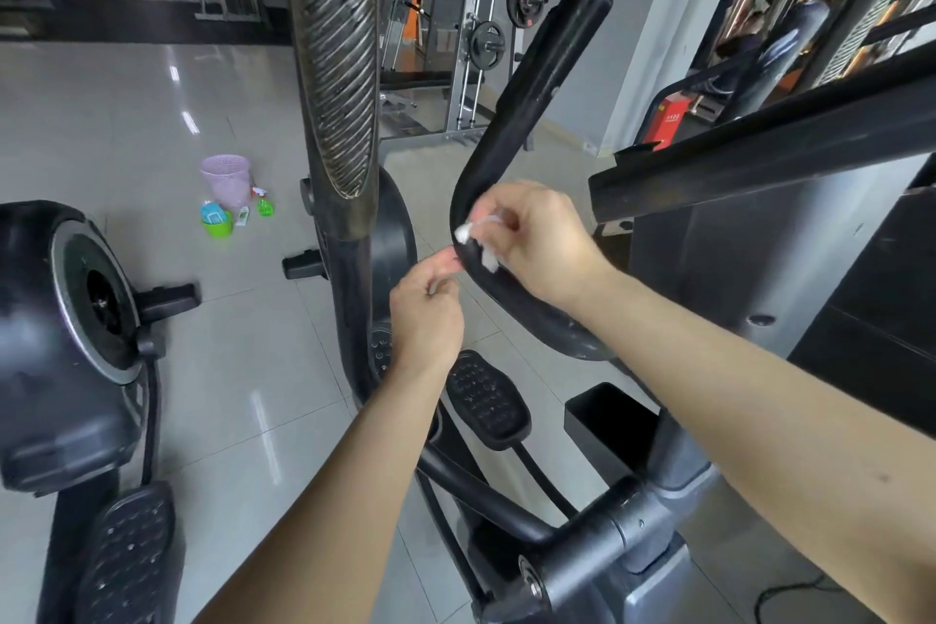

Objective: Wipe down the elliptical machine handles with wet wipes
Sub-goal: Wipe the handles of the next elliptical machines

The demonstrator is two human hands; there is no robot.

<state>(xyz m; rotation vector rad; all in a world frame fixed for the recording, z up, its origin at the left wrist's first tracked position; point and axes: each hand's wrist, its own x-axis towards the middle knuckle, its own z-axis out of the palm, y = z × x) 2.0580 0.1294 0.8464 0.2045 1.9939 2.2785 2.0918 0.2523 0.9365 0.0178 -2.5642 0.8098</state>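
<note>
At centre, on the bend of the black handle (527,81), the right hand (542,243) presses a crumpled white wipe (463,232), fingers clamped on it. The left hand (425,319) is just beside it, nearer and to the left, fingers loosely curled and holding nothing. Far left, on the floor (126,117): pink basket (226,177), green spray bottle (264,204).

The crumpled white wet wipe (478,238) lies between the fingers (509,218) of the right hand (542,243) and the curved black foam handle (532,81). Fingertips (446,264) of the left hand (425,319) sit just left of it.
</note>
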